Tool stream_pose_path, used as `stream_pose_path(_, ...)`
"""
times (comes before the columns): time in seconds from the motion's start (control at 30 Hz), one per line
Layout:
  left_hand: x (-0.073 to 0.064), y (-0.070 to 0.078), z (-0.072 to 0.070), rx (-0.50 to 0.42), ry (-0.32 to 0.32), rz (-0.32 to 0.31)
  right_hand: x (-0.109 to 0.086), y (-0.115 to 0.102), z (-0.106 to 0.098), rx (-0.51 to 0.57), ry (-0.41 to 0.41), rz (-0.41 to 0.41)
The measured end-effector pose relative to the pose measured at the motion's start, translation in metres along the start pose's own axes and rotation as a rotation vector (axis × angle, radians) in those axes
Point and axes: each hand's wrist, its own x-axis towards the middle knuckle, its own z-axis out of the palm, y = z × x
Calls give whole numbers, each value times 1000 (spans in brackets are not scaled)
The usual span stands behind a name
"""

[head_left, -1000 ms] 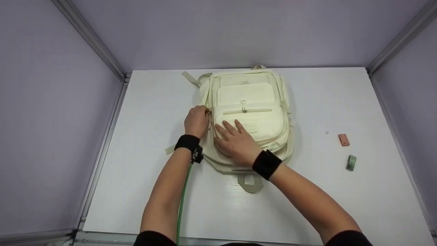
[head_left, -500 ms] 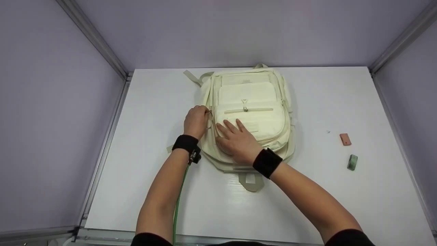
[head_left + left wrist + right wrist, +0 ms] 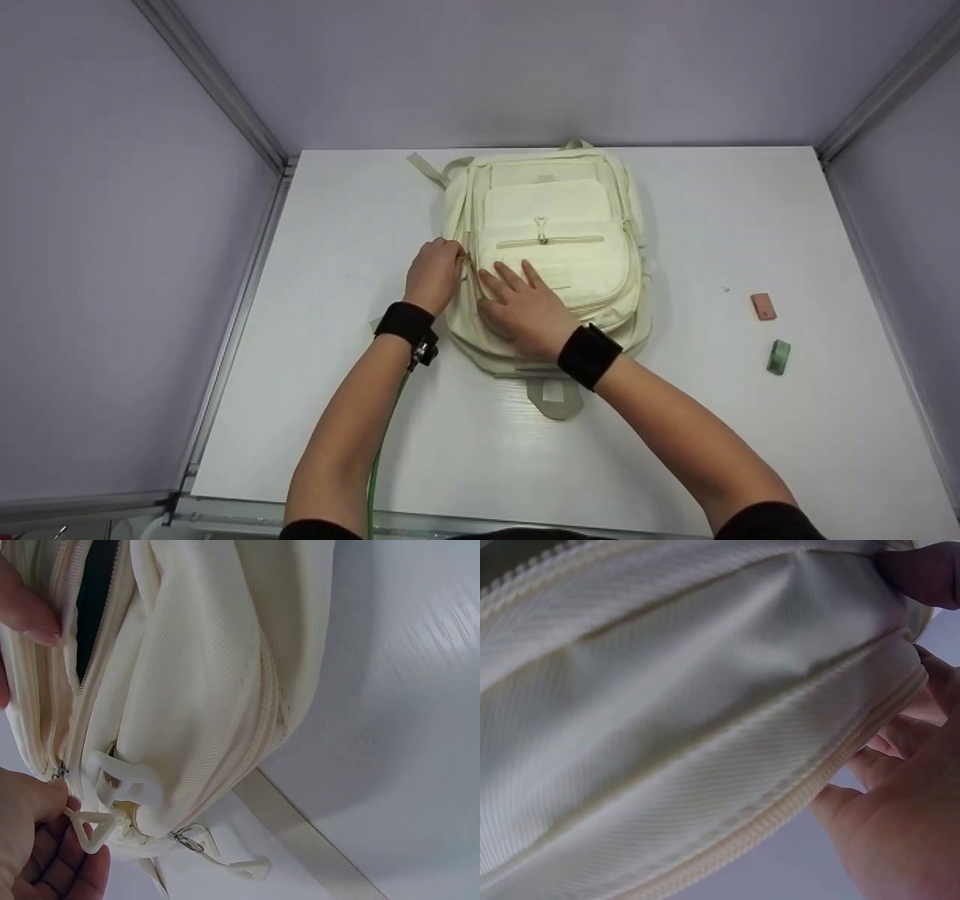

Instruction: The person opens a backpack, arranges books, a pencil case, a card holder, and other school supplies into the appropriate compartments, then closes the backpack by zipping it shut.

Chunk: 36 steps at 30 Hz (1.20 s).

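A cream backpack lies on its back on the white table, front pockets facing up. At its left side my left hand pinches a zipper pull, whose pale triangular loop pokes out beyond the fingers. The metal slider sits just by the thumb tip. Above it in the left wrist view, the zipper's teeth stand parted over a dark inside. My right hand rests on the lower front pocket with fingers spread; in the right wrist view its thumb touches the bag's side fabric.
An orange-pink block and a green roll-like piece lie on the table at the right. Loose grey straps stick out from the bag. A green cable runs along the left forearm. Panels enclose the back and sides.
My left hand has slid slightly along the bag's left side, toward me, with the zipper pull. The right hand has stayed on the front pocket. The whole head view has shifted a little.
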Motion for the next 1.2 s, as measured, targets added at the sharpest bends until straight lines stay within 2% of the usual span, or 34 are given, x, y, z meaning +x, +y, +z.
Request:
stream_pose_path(0.23, -2, -1, 2, -23, 3, -3, -2, -2, 0, -5, 6, 1)
stream_pose_path(0.43, -2, 1, 5, -45, 8, -21, -10, -11, 8, -2, 47, -14)
stream_pose_path(0.63, -2, 0, 4, -75, 23, -14, -21, -21, 19, -85, 109, 20)
stream_pose_path(0.77, -2, -1, 3, -94, 28, -16, -25, -24, 24, -147, 122, 52)
stream_pose_path(0.9, -3, -2, 1, -86, 26, -7, -26, -26, 25, -165, 137, 64)
stream_pose_path(1.2, -7, -3, -2, -68, 11, 18, -23, -26, 30, -203, 115, 68)
